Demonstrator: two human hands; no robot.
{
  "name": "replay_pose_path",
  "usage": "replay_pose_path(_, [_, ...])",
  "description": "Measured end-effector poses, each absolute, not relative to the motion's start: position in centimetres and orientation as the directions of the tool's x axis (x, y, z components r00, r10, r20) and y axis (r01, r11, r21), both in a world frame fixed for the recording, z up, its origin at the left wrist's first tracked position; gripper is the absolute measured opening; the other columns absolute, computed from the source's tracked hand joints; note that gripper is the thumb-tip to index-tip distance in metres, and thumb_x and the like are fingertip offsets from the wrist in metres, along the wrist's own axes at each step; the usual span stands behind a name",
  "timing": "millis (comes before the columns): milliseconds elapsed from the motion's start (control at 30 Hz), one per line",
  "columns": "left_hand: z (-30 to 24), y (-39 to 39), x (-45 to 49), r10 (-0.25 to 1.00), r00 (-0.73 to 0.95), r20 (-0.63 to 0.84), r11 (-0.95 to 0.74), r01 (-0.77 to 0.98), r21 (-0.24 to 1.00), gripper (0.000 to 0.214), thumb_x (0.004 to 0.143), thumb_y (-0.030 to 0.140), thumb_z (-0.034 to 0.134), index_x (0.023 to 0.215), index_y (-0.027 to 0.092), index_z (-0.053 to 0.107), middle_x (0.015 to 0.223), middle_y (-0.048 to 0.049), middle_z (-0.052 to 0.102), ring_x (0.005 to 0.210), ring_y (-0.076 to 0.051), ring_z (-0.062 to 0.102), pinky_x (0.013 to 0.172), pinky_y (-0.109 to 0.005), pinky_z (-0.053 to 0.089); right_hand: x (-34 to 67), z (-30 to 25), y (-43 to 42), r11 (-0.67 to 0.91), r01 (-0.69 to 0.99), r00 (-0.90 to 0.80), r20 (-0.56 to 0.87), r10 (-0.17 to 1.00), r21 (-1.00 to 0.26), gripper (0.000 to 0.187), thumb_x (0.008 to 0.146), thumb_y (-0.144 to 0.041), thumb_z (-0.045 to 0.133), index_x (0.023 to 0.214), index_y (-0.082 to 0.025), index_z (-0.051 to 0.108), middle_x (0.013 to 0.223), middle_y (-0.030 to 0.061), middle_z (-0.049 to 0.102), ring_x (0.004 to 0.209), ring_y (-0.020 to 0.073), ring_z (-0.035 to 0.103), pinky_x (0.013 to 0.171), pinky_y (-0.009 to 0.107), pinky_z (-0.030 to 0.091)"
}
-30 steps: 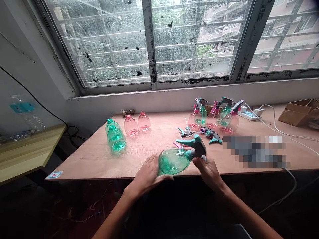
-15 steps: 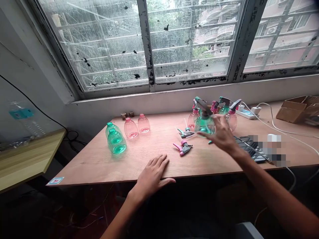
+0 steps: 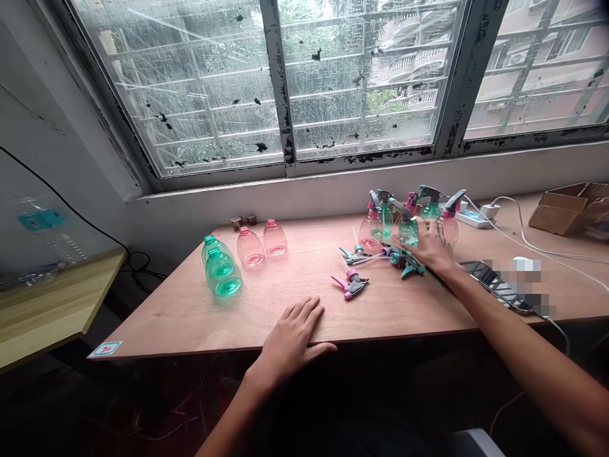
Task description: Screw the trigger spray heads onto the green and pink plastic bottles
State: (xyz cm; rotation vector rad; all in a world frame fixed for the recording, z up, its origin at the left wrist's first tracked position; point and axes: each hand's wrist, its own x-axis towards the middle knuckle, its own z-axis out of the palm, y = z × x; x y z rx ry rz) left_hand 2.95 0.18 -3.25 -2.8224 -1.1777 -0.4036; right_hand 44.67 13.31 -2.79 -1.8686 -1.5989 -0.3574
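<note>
Right hand [image 3: 431, 249] cups the green bottle [image 3: 408, 233], upright among sprayers [image 3: 380, 219] far across the table [image 3: 190, 311]; grip unclear to me. Left hand [image 3: 291, 339] lies flat, fingers spread, at the near edge. I'd judge the bottle light, thin, slick: hold the neck [image 3: 406, 221] below the trigger [image 3: 398, 208].

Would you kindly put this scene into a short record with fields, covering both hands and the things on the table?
left hand: open, flat on the near edge of the table
right hand: stretched out, fingers against a green spray bottle; grip unclear
spray bottles with heads: upright cluster by the right hand
open green bottles: two, far left, no heads
open pink bottles: two, beside them, nearer the window
pink trigger head: loose, mid-table
teal trigger heads: loose, nearer the cluster
far right: power strip, cardboard box
</note>
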Motion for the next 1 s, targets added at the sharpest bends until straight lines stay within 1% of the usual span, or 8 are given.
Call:
replay_pose_path(200, [-3.3, 0.1, 3.0, 0.689, 0.675, 0.263, -0.708, 0.705, 0.045, 0.074, 0.087, 0.067, 0.055, 0.142, 0.018, 0.046, 0.154, -0.0162, 0.045, 0.139, -0.034, 0.045, 0.113, -0.049, 0.040, 44.6, -3.3, 14.0, -0.144, 0.875, 0.384, 0.483, 0.787, -0.462, 0.092, 0.082, -0.063, 0.063, 0.151, -0.012, 0.031, 0.141, 0.0274, 0.047, 0.125, 0.0464, 0.051, 0.096, 0.057, 0.047])
replay_pose_path(367, [-3.1, 0.1, 2.9, 0.691, 0.673, 0.264, -0.706, 0.707, 0.048, 0.073, 0.087, 0.067, 0.056, 0.141, 0.017, 0.048, 0.153, -0.0169, 0.046, 0.139, -0.034, 0.046, 0.112, -0.050, 0.041, 43.7, -3.3, 13.6, -0.184, 0.866, 0.403, 0.433, 0.806, -0.464, 0.099, 0.085, -0.066, 0.056, 0.154, -0.003, 0.023, 0.142, 0.0328, 0.046, 0.126, 0.0494, 0.050, 0.099, 0.059, 0.044])
replay_pose_path(500, [-3.1, 0.1, 2.9, 0.689, 0.675, 0.263, -0.710, 0.702, 0.055, 0.074, 0.087, 0.068, 0.056, 0.140, 0.016, 0.049, 0.152, -0.0180, 0.047, 0.139, -0.035, 0.046, 0.112, -0.050, 0.041, 42.5, -2.5, 12.0, -0.205, 0.838, 0.444, 0.415, 0.794, -0.506, 0.116, 0.084, -0.076, 0.047, 0.156, 0.003, 0.002, 0.159, 0.0356, 0.019, 0.143, 0.0503, 0.030, 0.110, 0.062, 0.034])
replay_pose_path(600, [-3.3, -0.1, 3.0, 0.683, 0.676, 0.277, -0.719, 0.690, 0.087, 0.074, 0.086, 0.068, 0.056, 0.141, 0.019, 0.048, 0.152, -0.0169, 0.048, 0.139, -0.035, 0.046, 0.112, -0.051, 0.040, 40.3, -2.3, 9.3, -0.133, 0.817, 0.445, 0.466, 0.765, -0.562, 0.117, 0.086, -0.077, 0.043, 0.157, -0.001, -0.010, 0.164, 0.0295, 0.001, 0.150, 0.0466, 0.013, 0.115, 0.064, 0.026])
replay_pose_path(733, [-3.2, 0.2, 2.3, 0.706, 0.608, 0.364, -0.705, 0.651, 0.280, 0.086, 0.089, 0.066, 0.055, 0.156, 0.025, 0.021, 0.160, -0.0166, 0.034, 0.147, -0.033, 0.033, 0.118, -0.052, 0.033, 35.3, -3.8, 5.0, 0.237, 0.817, 0.198, 0.641, 0.742, -0.527, 0.092, 0.092, -0.066, 0.047, 0.160, -0.016, 0.010, 0.167, 0.0170, 0.007, 0.152, 0.0379, 0.014, 0.118, 0.058, 0.028])
replay_pose_path(833, [-2.0, 1.5, -0.1, 0.758, 0.323, 0.567, -0.615, 0.645, 0.454, 0.083, 0.096, 0.055, 0.050, 0.158, 0.026, 0.003, 0.165, -0.0166, 0.019, 0.152, -0.031, 0.022, 0.120, -0.051, 0.029, 32.4, -5.4, 2.9, 0.446, 0.800, -0.016, 0.728, 0.685, -0.402, 0.067, 0.099, -0.052, 0.047, 0.157, -0.026, 0.025, 0.163, 0.0126, 0.026, 0.148, 0.0337, 0.028, 0.117, 0.056, 0.031])
replay_pose_path(900, [-0.6, 2.9, -2.6, 0.668, 0.069, 0.741, -0.561, 0.700, 0.441, 0.086, 0.093, 0.051, 0.060, 0.157, 0.026, 0.008, 0.164, -0.0157, 0.016, 0.153, -0.032, 0.016, 0.123, -0.053, 0.021, 31.6, -6.0, 2.4, 0.553, 0.777, -0.228, 0.683, 0.694, -0.301, 0.060, 0.101, -0.043, 0.047, 0.156, -0.029, 0.028, 0.159, 0.0113, 0.035, 0.146, 0.0314, 0.034, 0.117, 0.053, 0.032])
replay_pose_path(1000, [1.5, 5.5, -6.6, 0.487, -0.045, 0.872, -0.458, 0.838, 0.298, 0.093, 0.085, 0.055, 0.068, 0.155, 0.021, 0.016, 0.162, -0.0196, 0.019, 0.151, -0.035, 0.017, 0.123, -0.053, 0.017, 31.6, -6.1, 2.5, 0.609, 0.748, -0.410, 0.538, 0.737, -0.264, 0.058, 0.100, -0.039, 0.049, 0.155, -0.030, 0.032, 0.157, 0.0104, 0.040, 0.144, 0.0304, 0.038, 0.117, 0.052, 0.033])
